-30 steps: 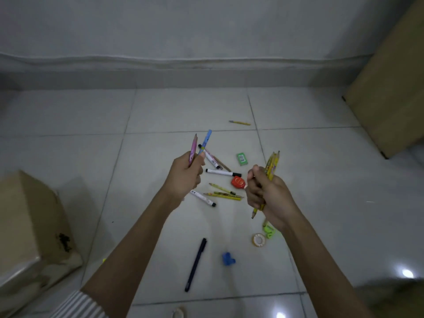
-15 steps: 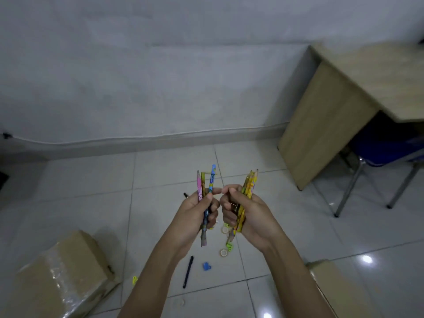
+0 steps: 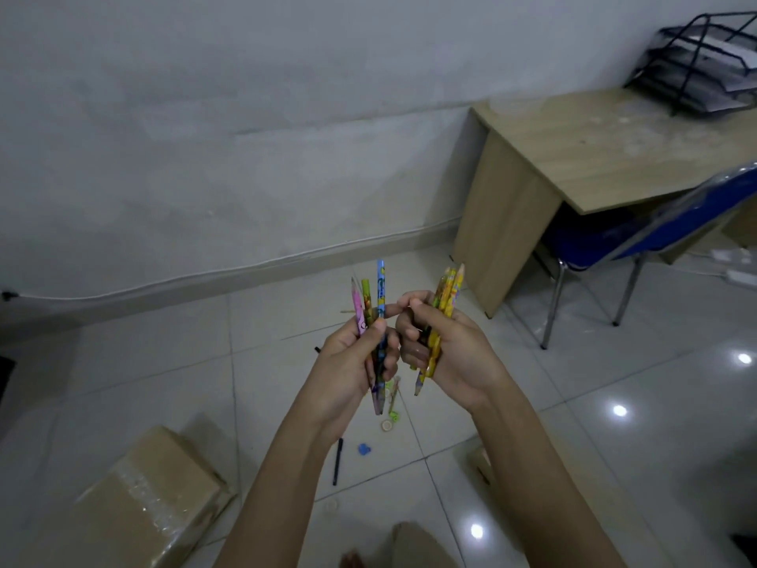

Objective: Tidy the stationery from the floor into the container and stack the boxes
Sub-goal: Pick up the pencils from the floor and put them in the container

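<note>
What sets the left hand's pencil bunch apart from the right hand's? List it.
The left hand grips a mixed bunch: one pink, one green-patterned, one blue pencil. The right hand grips a bunch that is all yellow-orange.

The left bunch's tops stand at uneven heights, the blue one tallest; the right bunch's tops sit nearly level.

The left bunch stands about upright; the right bunch leans to the right.

Both are held up above the floor.

Three pencils [image 3: 379, 305] in left hand [image 3: 348, 375]; yellow pencils [image 3: 446, 293] in right hand [image 3: 454, 354], count unclear; two cardboard boxes [image 3: 135, 506].
</note>
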